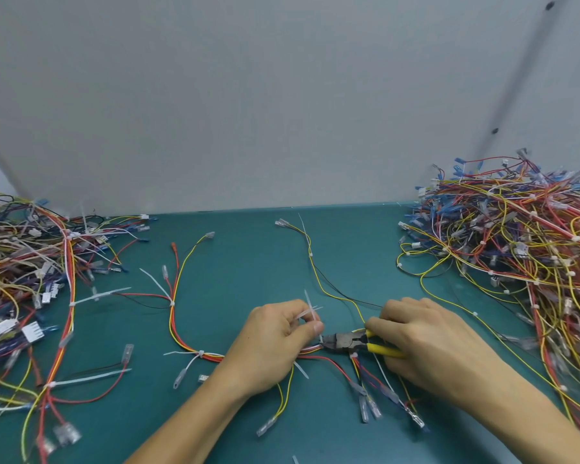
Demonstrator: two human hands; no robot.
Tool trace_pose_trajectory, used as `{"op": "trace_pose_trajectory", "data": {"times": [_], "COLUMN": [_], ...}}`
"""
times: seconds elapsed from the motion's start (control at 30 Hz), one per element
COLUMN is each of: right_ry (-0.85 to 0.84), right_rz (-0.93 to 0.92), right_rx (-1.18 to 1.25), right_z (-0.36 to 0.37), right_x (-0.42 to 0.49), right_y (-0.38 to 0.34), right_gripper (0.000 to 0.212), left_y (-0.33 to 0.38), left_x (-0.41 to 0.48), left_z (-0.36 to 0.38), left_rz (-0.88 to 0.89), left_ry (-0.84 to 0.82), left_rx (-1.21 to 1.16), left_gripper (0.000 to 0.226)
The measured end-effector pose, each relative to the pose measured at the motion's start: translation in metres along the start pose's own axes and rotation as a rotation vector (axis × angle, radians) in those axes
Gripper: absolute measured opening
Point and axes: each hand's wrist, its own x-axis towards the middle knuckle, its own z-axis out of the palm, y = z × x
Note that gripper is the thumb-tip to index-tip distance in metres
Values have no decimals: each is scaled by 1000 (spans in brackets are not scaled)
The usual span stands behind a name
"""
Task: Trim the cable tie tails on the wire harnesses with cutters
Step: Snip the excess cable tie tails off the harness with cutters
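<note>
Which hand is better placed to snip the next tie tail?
The right hand: it grips the cutters, whose tips sit beside the left hand, which pinches the tails.

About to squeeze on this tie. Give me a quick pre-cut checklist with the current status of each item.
1. Grip on the cutters: ok, the right hand holds the yellow handles.
2. Hold on the tie tails: ok, the left hand pinches them.
3. Blades on the tail, not on wires: cannot tell, the tips meet the harness beside the left hand and are too small to read.
4. Clearance of the left thumb: not ok, its tip lies close above the cutter nose.
5. Harness supported: ok, it lies on the green table.
6. Follow-up: ok, the next untrimmed tie shows further left.
</note>
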Motion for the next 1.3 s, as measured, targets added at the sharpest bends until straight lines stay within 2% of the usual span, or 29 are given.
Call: {"op": "trace_pose_trajectory", "data": {"times": [0.23, 0.5, 0.57, 0.63, 0.77, 0.87, 0.93, 1.03, 1.1, 1.2, 1.23, 1.3], "right_ry": [-48, -152, -174, -200, -185, -240, -273, -277, -280, -278, -275, -270], "right_rz": [15, 50, 100, 159, 183, 175, 165, 183, 185, 210, 222, 232], "right_rx": [18, 34, 75, 102, 286, 261, 252, 263, 247, 210, 197, 176], "right_z": [-5, -10, -9, -9, -18, -24, -28, -34, -36, -43, -46, -50], "right_x": [0, 3, 4, 2, -1, -1, -1, 1, 5, 14, 17, 21], "right_y": [-3, -9, -10, -8, -6, -11, -15, -19, -19, -16, -14, -11], "right_gripper": [24, 15, 9, 18, 29, 49, 66, 72, 69, 50, 45, 39], "left_y": [1, 0, 1, 2, 2, 0, -1, 1, 1, 2, 2, 1], "left_x": [0, 0, 0, 1, 5, 4, 2, -4, -10, -19, -22, -25], "left_z": [0, -3, -6, -10, -23, -35, -41, -48, -53, -50, -47, -41], "left_rz": [4, -20, -77, -163, -347, -373, -369, -311, -192, -12, -7, -20], "left_ry": [7, 3, 22, 60, 163, 179, 152, 97, 43, -135, -177, -174], "left_rx": [-17, -72, -164, -332, -812, -920, -866, -745, -510, 42, 161, 230], "left_gripper": [18, 20, 21, 24, 26, 26, 25, 14, 13, 21, 26, 29]}}
